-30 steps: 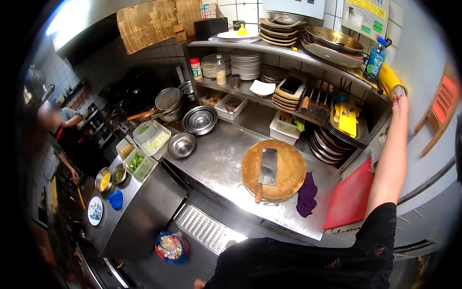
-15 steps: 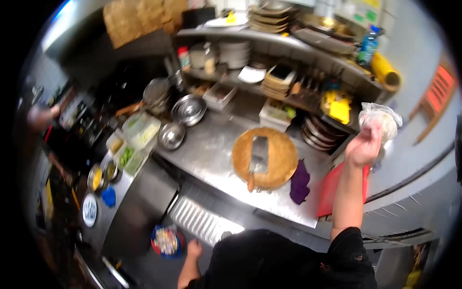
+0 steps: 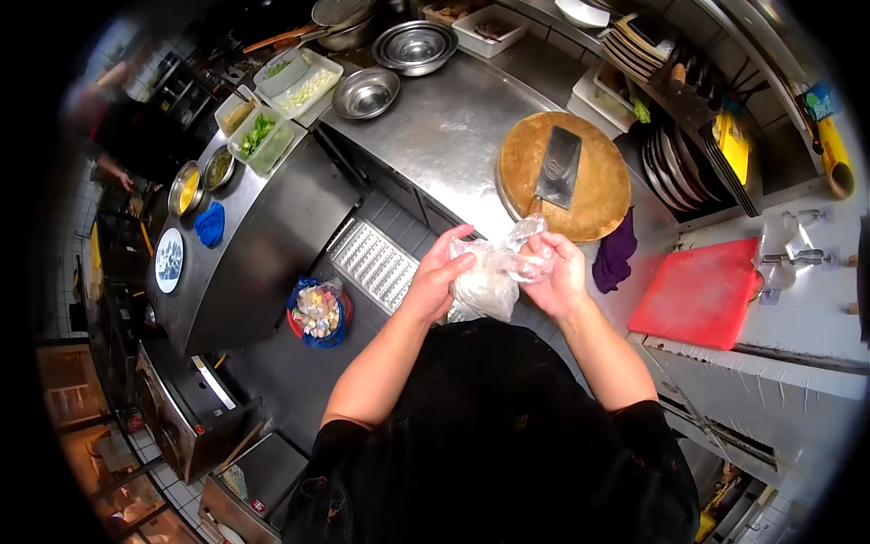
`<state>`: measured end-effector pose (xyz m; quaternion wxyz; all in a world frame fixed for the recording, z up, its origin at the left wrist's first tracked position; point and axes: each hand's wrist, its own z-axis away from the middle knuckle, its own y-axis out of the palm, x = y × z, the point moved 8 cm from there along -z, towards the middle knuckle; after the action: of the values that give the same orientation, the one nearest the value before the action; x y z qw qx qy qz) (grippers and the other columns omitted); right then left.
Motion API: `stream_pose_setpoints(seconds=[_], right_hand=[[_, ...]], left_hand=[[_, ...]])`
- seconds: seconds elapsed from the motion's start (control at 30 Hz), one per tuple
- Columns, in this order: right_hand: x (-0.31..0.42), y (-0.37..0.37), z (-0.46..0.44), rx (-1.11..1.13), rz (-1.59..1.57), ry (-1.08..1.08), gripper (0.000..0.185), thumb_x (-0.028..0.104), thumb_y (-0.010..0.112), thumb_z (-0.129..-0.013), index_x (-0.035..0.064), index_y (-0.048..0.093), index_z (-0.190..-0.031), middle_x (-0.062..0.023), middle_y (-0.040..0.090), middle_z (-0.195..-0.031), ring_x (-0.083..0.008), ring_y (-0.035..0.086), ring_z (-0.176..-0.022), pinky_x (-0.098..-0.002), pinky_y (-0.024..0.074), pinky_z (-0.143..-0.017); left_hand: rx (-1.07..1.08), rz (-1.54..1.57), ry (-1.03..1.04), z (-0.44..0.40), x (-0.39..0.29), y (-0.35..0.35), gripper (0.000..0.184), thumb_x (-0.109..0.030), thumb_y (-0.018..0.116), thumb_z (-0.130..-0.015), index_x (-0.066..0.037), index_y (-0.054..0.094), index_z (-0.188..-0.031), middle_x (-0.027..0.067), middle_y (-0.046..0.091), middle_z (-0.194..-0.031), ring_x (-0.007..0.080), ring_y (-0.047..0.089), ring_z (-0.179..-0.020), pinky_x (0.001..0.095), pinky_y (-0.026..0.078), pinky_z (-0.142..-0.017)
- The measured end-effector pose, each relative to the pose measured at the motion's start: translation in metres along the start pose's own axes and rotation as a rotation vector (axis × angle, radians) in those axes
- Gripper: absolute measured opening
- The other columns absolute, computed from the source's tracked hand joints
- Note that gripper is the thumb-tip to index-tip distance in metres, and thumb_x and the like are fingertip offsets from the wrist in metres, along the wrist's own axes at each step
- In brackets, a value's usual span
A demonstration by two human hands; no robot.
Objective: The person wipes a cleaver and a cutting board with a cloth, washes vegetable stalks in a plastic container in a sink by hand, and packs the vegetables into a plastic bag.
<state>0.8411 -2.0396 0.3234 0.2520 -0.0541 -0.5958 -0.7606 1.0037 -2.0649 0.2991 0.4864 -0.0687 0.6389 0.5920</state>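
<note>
In front of my body I hold a clear plastic bag [image 3: 485, 279] with whitish contents that I cannot make out. My left hand [image 3: 439, 276] supports the bag's left side, fingers curved against it. My right hand [image 3: 559, 276] pinches the gathered, twisted top of the bag. Just beyond the hands, a cleaver [image 3: 559, 168] lies flat on a round wooden chopping block [image 3: 603, 186], its handle partly hidden behind the bag. Beside the block lies a dark purple cloth [image 3: 616, 254].
A red cutting board [image 3: 693, 295] lies at the right. Steel bowls [image 3: 365, 93] and tubs of cut vegetables [image 3: 263, 143] stand on the left counters. A bin of scraps [image 3: 319, 313] sits on the floor. Another person [image 3: 136, 122] stands at the far left.
My right hand has brought the plastic bag from the wall at the right to in front of my body. My left hand has risen to it. The view has turned.
</note>
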Motion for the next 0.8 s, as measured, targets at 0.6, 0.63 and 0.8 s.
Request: stream_pose_setpoints(seconds=[0.6, 0.63, 0.8], right_hand=[[-0.041, -0.063, -0.004, -0.325, 0.385, -0.109, 0.086, 0.039, 0.067, -0.095, 0.0048, 0.019, -0.157, -0.0160, 0.039, -0.150, -0.0299, 0.044, -0.136, -0.0511, 0.0451, -0.108], [-0.046, -0.053, 0.003, -0.333, 0.341, -0.108, 0.085, 0.036, 0.068, -0.095, 0.0054, 0.019, -0.158, -0.0174, 0.035, -0.153, -0.0294, 0.043, -0.138, -0.0497, 0.0460, -0.107], [-0.031, -0.027, 0.019, -0.299, 0.420, -0.383, 0.080, 0.018, 0.070, -0.094, 0.0031, 0.023, -0.156, -0.0126, 0.055, -0.135, -0.0215, 0.059, -0.117, -0.0325, 0.0499, -0.095]], left_hand=[[-0.158, -0.060, 0.112, -0.028, -0.062, -0.080, 0.049, -0.003, 0.061, -0.093, -0.001, 0.044, -0.139, 0.0179, 0.056, -0.132, 0.0295, 0.055, -0.125, 0.0440, 0.041, -0.110], [-0.099, -0.099, 0.077, -0.034, -0.055, -0.069, 0.051, -0.003, 0.062, -0.093, -0.002, 0.043, -0.140, 0.0172, 0.056, -0.132, 0.0300, 0.054, -0.125, 0.0444, 0.041, -0.110], [0.172, -0.257, -0.060, -0.047, -0.006, -0.010, 0.068, -0.006, 0.071, -0.088, -0.002, 0.037, -0.146, 0.0169, 0.043, -0.146, 0.0299, 0.046, -0.134, 0.0438, 0.035, -0.115]])
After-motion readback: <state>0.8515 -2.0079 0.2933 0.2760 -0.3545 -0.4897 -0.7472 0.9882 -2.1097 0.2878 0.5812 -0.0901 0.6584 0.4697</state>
